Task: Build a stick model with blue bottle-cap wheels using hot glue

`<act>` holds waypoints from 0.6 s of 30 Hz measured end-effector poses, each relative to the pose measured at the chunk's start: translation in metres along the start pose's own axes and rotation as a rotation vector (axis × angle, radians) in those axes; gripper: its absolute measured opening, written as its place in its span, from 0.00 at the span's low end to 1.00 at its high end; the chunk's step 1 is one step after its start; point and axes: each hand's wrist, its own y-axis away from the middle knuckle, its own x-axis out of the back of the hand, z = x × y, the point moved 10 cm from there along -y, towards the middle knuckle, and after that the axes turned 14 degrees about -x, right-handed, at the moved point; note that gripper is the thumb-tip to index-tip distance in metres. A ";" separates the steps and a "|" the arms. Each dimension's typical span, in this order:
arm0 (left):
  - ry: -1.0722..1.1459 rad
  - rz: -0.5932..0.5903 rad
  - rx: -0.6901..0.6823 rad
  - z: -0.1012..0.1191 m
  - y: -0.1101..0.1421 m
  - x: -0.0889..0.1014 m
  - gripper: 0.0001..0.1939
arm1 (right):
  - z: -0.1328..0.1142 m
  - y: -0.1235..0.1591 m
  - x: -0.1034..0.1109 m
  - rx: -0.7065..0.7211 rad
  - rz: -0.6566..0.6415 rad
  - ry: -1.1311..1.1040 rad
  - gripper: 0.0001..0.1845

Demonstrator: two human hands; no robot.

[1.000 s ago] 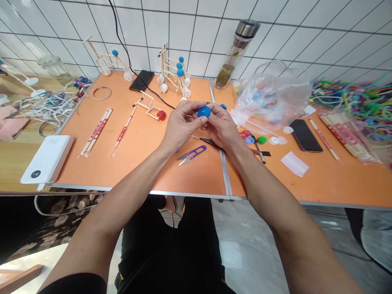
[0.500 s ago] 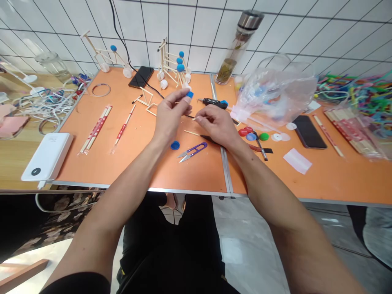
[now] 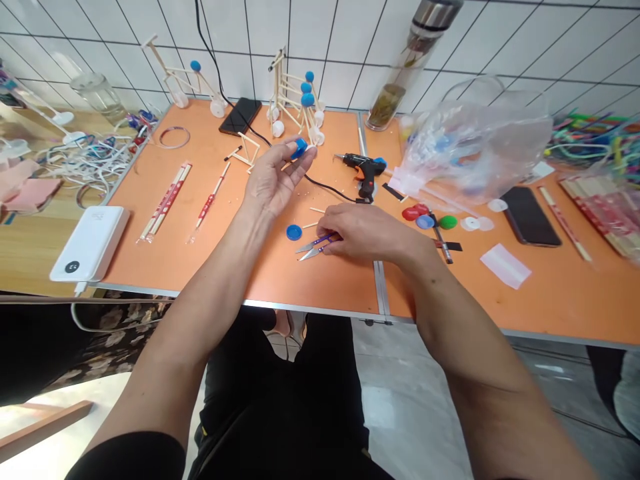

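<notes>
My left hand [image 3: 271,179] pinches a blue bottle cap [image 3: 299,149] between thumb and fingers, raised above the table. Purple-handled thread snips [image 3: 324,239] lie under my right hand [image 3: 363,230], whose fingers close round the handle; the blades point left. Just left of them, another blue cap [image 3: 294,232] rests on the orange table. Short pieces of stick [image 3: 317,210] lie by my right fingertips. Beyond that hand stands a black glue gun [image 3: 367,173] with its cord running left. A small stick frame [image 3: 245,152] lies behind my left hand.
Stick models with blue balls [image 3: 307,99] stand at the wall beside a black phone [image 3: 241,116]. A tall tea bottle [image 3: 395,80], a clear plastic bag [image 3: 465,150] and coloured caps [image 3: 449,222] are rightward. Wrapped chopsticks [image 3: 167,200] and a white power bank [image 3: 90,243] lie left.
My right hand has moved down from the stick it was at near the left hand and onto the thread snips. My left hand has turned, showing more of the cap. The view has shifted slightly.
</notes>
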 end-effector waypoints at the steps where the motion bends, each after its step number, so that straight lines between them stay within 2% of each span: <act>1: -0.002 -0.012 -0.011 0.001 -0.001 0.000 0.06 | -0.001 0.000 -0.003 -0.005 -0.027 0.009 0.07; 6: -0.057 -0.052 -0.039 0.000 -0.007 0.003 0.06 | -0.009 0.003 -0.009 0.008 -0.082 -0.039 0.06; 11: -0.158 -0.101 -0.096 0.003 -0.015 0.005 0.08 | -0.011 0.011 0.005 0.045 -0.096 -0.138 0.09; 13: -0.208 -0.151 -0.135 0.005 -0.014 0.001 0.10 | -0.006 0.013 0.021 0.039 -0.043 -0.318 0.10; 16: -0.303 -0.260 -0.216 0.008 -0.008 -0.011 0.16 | 0.014 0.012 0.048 -0.027 0.127 -0.779 0.16; 18: -0.370 -0.329 -0.278 0.009 -0.003 -0.019 0.21 | 0.033 0.009 0.054 -0.086 0.242 -1.058 0.20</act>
